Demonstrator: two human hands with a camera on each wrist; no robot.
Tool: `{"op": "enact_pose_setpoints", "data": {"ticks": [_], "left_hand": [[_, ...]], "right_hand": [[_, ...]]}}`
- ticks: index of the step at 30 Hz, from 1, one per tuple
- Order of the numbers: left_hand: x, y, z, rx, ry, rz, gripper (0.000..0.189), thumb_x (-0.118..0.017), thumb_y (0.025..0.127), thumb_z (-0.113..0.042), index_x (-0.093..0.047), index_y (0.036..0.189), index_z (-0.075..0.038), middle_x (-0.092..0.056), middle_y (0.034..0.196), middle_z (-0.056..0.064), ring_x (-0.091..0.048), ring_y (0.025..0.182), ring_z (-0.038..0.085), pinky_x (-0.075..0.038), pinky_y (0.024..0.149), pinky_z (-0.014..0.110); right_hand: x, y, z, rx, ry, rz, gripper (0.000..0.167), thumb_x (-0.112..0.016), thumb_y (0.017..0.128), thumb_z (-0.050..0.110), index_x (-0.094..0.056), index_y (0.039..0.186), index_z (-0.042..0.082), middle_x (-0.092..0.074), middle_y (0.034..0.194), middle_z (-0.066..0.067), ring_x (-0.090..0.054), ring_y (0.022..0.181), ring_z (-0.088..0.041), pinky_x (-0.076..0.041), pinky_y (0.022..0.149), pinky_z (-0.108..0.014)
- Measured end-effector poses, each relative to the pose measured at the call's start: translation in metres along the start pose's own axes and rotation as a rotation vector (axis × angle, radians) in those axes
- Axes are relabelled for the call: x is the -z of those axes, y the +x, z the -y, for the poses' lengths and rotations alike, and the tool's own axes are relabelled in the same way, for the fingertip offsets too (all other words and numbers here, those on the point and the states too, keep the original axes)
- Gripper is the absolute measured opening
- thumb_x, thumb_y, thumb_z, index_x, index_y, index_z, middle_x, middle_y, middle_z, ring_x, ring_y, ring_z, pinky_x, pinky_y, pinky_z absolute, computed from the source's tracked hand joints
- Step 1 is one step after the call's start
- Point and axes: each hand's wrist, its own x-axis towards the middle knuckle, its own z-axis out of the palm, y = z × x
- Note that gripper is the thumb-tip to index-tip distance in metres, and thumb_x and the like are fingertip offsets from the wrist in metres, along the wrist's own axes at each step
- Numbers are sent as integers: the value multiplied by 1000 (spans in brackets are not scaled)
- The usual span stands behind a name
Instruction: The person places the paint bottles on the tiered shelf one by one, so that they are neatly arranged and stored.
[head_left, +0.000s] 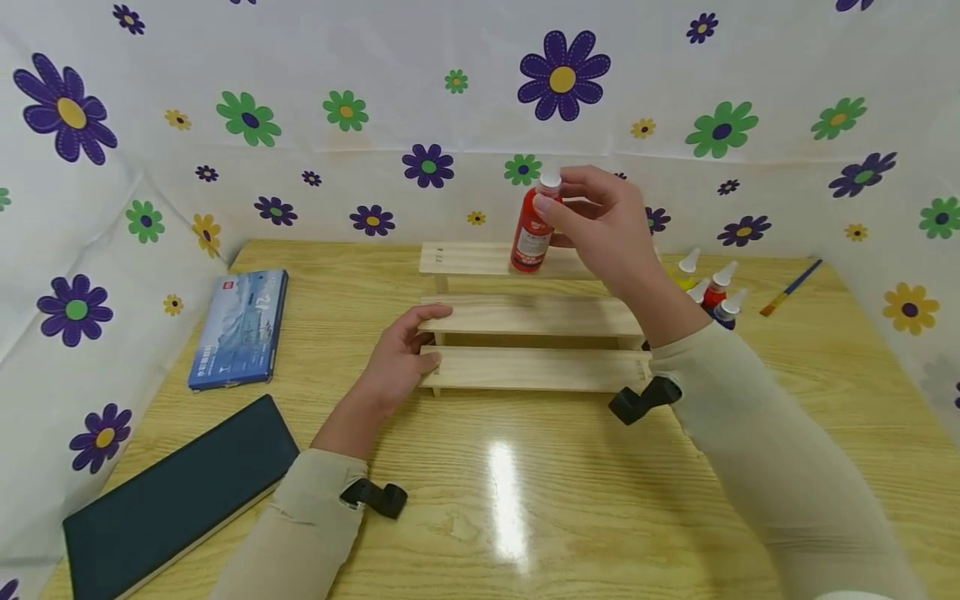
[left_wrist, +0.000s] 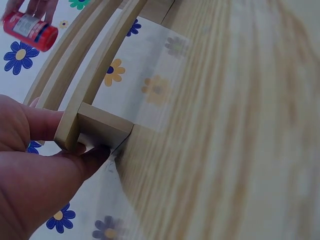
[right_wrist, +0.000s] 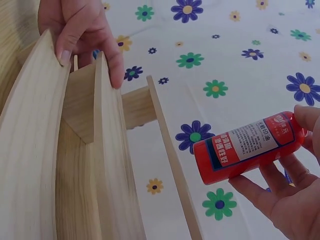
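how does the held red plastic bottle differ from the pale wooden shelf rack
The red plastic bottle is small and rounded; the pale wooden shelf rack is far longer and straight-edged. The bottle is slightly tilted in mid-air; the rack stands on the yellowish wood-grain table. Both are gripped: bottle by the right hand, rack by the left hand.

- A craft or hobby corner, judging by the supplies; home or studio, I cannot tell.
- Wood-grain bench [head_left: 450, 525], its back and sides screened by flower-printed sheeting [head_left: 405, 50].
- Paintbrush [head_left: 793, 287] and small white-nozzled bottles [head_left: 715, 296] at the bench's right.
- Red stamp-ink bottle [right_wrist: 250, 142], labelled in Chinese, at the three-tier wooden rack [head_left: 525, 367].
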Motion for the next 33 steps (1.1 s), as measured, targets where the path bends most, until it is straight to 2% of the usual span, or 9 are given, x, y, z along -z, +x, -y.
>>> {"op": "enact_pose_setpoints", "data": {"ticks": [7, 16, 22, 26, 33], "left_hand": [[-1, 2, 1, -12, -6, 3, 60, -47, 91, 24, -52, 141, -9, -37, 150, 1, -41, 117, 31, -43, 70, 29], [-2, 2, 1, 4, 2, 1, 60, -47, 92, 23, -52, 141, -10, -37, 149, 2, -42, 115, 30, -44, 72, 30], [-2, 2, 1, 12, 6, -5, 60, -47, 92, 23, -53, 141, -11, -37, 149, 1, -42, 117, 30, -44, 72, 31], [-1, 1, 1, 24, 16, -11, 60, -47, 92, 23, -54, 140, -13, -37, 150, 0, -42, 120, 31, -45, 73, 32], [-2, 1, -3, 22, 28, -22, 60, -48, 92, 23, -54, 140, -13, -36, 151, 0, -42, 123, 31, -45, 75, 32]], "right_hand": [[-24, 15, -6, 29, 10, 44, 34, -71, 95, 16, -67, 127, 8, -63, 120, -10, -65, 105, -28, -57, 80, -41], [-48, 25, -5, 17, -7, 75, 36, -72, 94, 20, -67, 128, 10, -63, 118, -8, -66, 103, -25, -57, 78, -39], [-60, 32, -8, 8, -34, 90, 35, -73, 94, 22, -68, 126, 10, -64, 116, -6, -66, 102, -23, -57, 78, -40], [-66, 35, -9, -14, -43, 88, 39, -73, 94, 23, -66, 130, 11, -63, 117, -6, -65, 104, -22, -57, 77, -38], [-74, 36, -7, -14, -76, 96, 44, -74, 93, 25, -63, 134, 12, -63, 119, -5, -65, 104, -21, -57, 78, -41]]}}
